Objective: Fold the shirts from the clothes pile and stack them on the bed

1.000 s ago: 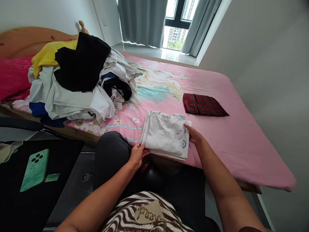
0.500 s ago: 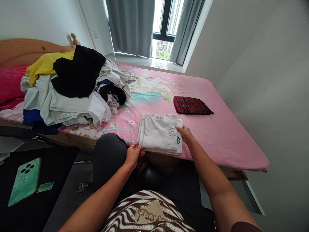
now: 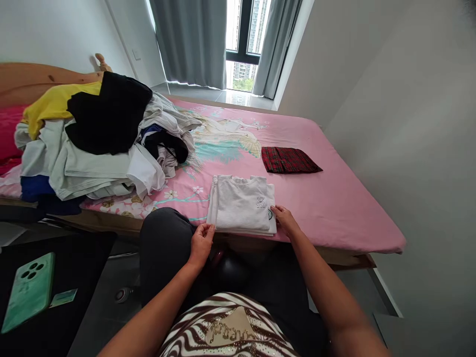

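A small stack of folded white shirts [image 3: 241,203] lies at the near edge of the bed. The top shirt has its round neckline facing away from me and a small dark print at the right; a green round print peeks out from a shirt under it. My left hand [image 3: 202,244] is closed, thumb and fingers pinching the stack's near left corner. At the right edge, by the green print, my right hand [image 3: 285,219] has its thumb and forefinger closed on the folded cloth.
A folded red plaid cloth [image 3: 290,160] lies farther back on the pink bedsheet [image 3: 334,208]. At left is a heap of loose clothes [image 3: 92,163], topped by a black garment [image 3: 111,114]. A green phone [image 3: 29,290] and a card [image 3: 64,298] rest on a black surface [image 3: 82,267].
My right hand has slid slightly toward me along the stack's right edge. The left hand stays at the near left corner. The whole view has shifted a little.
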`<state>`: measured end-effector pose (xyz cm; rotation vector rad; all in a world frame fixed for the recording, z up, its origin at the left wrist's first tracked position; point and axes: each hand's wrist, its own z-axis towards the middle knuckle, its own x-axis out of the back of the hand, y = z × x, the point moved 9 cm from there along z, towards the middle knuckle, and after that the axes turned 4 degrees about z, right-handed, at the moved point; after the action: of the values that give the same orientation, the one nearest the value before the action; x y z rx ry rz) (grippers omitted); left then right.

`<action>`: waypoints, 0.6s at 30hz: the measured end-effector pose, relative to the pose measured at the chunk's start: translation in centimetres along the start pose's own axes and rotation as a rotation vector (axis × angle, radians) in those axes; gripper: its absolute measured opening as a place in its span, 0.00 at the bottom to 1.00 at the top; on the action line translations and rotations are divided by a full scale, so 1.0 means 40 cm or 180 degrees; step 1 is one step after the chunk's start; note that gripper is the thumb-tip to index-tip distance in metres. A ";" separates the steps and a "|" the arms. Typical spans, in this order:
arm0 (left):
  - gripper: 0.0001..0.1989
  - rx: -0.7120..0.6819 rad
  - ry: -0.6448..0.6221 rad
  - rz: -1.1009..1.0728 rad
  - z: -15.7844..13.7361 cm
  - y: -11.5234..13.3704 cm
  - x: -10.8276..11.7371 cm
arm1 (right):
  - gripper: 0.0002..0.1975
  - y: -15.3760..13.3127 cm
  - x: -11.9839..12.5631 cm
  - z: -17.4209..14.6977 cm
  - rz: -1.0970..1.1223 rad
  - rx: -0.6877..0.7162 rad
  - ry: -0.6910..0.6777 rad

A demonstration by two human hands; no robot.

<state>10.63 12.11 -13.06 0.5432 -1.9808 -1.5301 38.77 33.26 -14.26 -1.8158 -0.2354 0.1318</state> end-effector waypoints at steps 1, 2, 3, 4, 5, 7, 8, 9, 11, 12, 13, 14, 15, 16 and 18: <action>0.18 -0.0017 -0.0096 0.0047 0.004 0.010 -0.006 | 0.22 -0.016 0.024 -0.019 -0.0300 0.0260 0.0320; 0.18 -0.0006 -0.0211 0.0080 0.011 0.019 -0.013 | 0.23 -0.039 0.043 -0.039 -0.0583 0.0552 0.0628; 0.19 0.0052 -0.0332 0.0094 0.021 0.025 -0.022 | 0.23 -0.065 0.051 -0.058 -0.0826 0.0836 0.0839; 0.19 0.0158 -0.0432 0.0107 0.033 0.029 -0.030 | 0.22 -0.087 0.048 -0.073 -0.1014 0.1058 0.0907; 0.20 0.0272 -0.0530 0.0094 0.047 0.033 -0.038 | 0.21 -0.103 0.035 -0.079 -0.1145 0.1175 0.0834; 0.20 0.0456 -0.0691 -0.0010 0.079 0.045 -0.055 | 0.19 -0.111 0.002 -0.069 -0.1265 0.1051 0.0494; 0.19 0.0508 -0.0752 -0.0077 0.096 0.054 -0.064 | 0.20 -0.106 -0.013 -0.057 -0.1272 0.0865 0.0322; 0.19 0.0533 -0.0804 -0.0135 0.114 0.064 -0.072 | 0.21 -0.096 -0.025 -0.042 -0.1206 0.0631 0.0183; 0.17 0.0562 -0.0913 -0.0237 0.147 0.085 -0.092 | 0.21 -0.077 -0.047 -0.013 -0.0916 0.0190 -0.0015; 0.17 0.0586 -0.0961 -0.0282 0.162 0.095 -0.103 | 0.21 -0.072 -0.057 0.000 -0.0750 0.0042 -0.0071; 0.17 0.0611 -0.1000 -0.0315 0.177 0.104 -0.114 | 0.20 -0.070 -0.068 0.012 -0.0608 -0.0050 -0.0113; 0.17 0.0637 -0.1029 -0.0335 0.189 0.114 -0.124 | 0.18 -0.072 -0.080 0.021 -0.0509 -0.0104 -0.0150; 0.17 0.0652 -0.1049 -0.0347 0.200 0.125 -0.134 | 0.17 -0.076 -0.092 0.027 -0.0447 -0.0128 -0.0181; 0.18 0.0644 -0.1064 -0.0360 0.210 0.136 -0.144 | 0.16 -0.081 -0.103 0.031 -0.0399 -0.0131 -0.0212; 0.19 0.0543 -0.1100 -0.0408 0.221 0.163 -0.161 | 0.14 -0.090 -0.121 0.032 -0.0226 -0.0098 -0.0266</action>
<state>9.85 24.36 -9.60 0.5093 -2.3965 -1.6294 33.45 34.23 -11.27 -1.8320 -0.3623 0.1552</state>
